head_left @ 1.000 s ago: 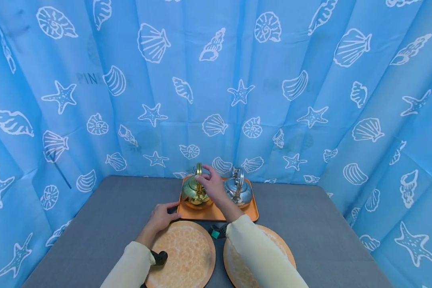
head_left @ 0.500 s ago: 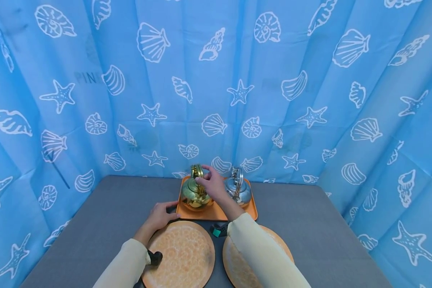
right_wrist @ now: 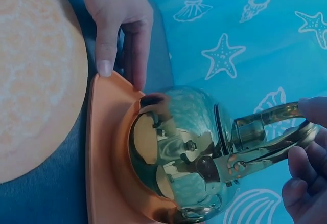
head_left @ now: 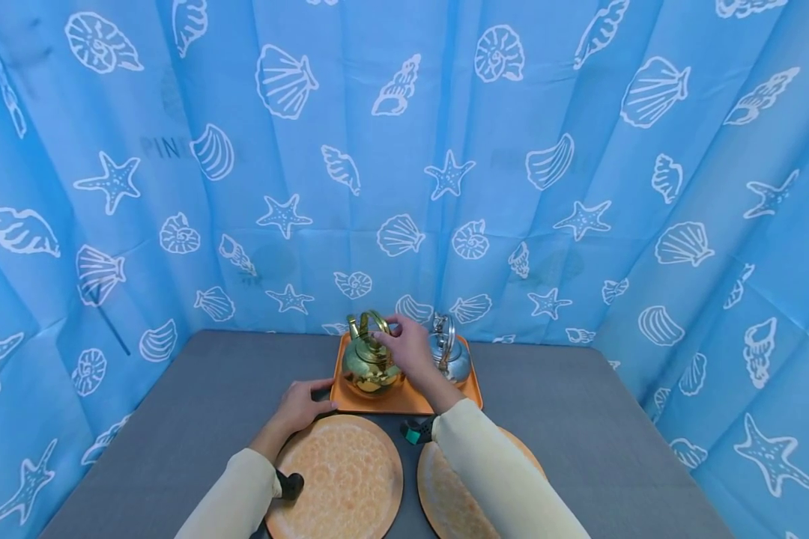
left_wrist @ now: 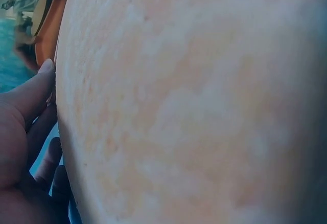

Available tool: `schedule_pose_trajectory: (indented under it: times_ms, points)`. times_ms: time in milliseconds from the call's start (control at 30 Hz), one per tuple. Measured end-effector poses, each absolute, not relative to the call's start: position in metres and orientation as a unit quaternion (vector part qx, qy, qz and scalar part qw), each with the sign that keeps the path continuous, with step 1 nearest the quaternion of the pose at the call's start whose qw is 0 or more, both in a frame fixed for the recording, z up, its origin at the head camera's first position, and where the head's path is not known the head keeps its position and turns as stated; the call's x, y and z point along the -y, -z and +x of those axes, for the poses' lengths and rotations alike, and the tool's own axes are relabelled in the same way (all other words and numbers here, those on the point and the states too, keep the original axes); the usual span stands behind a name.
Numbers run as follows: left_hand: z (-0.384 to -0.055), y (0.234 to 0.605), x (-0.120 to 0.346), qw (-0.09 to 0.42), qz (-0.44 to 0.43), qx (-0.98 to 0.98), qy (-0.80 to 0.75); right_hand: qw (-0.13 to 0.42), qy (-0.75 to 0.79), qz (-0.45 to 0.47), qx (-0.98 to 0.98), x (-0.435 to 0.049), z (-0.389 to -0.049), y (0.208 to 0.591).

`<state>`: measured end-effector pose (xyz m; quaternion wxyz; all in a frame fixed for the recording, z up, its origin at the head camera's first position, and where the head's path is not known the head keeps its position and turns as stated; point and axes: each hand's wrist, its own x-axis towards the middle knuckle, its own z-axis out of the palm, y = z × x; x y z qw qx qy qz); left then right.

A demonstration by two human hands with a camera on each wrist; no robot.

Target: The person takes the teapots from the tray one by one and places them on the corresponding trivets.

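Note:
A shiny gold teapot (head_left: 366, 367) with an arched handle (right_wrist: 286, 132) stands upright on the left part of an orange tray (head_left: 404, 404). My right hand (head_left: 407, 346) holds that handle from the right, thumb on one side and fingers on the other. Its spout (head_left: 353, 326) points to the back left. My left hand (head_left: 301, 406) pinches the tray's front left corner, with thumb and fingers on either side of it, as the right wrist view shows. To the right on the same tray is a silver teapot (head_left: 453, 359), partly hidden behind my right hand.
Two round tan placemats with a pale pattern, a left placemat (head_left: 344, 471) and a right placemat (head_left: 448, 494), lie in front of the tray, under my forearms. A blue seashell curtain (head_left: 350, 247) hangs behind the grey table (head_left: 580, 449).
The gold teapot has turned on the tray: its handle shows wider now and its spout has come into view. My right hand has shifted slightly right. The left hand stays at the corner.

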<state>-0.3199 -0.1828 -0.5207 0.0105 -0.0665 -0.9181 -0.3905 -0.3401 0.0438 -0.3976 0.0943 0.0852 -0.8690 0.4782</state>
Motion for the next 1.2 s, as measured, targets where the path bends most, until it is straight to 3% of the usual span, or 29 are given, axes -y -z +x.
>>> schedule_pose_trajectory:
  times_ms: [1200]
  points:
    - [-0.3147, 0.5198, 0.1792, 0.014, -0.048, 0.925, 0.376, 0.152, -0.437, 0.1, 0.881, -0.0527, -0.3395, 0.4052]
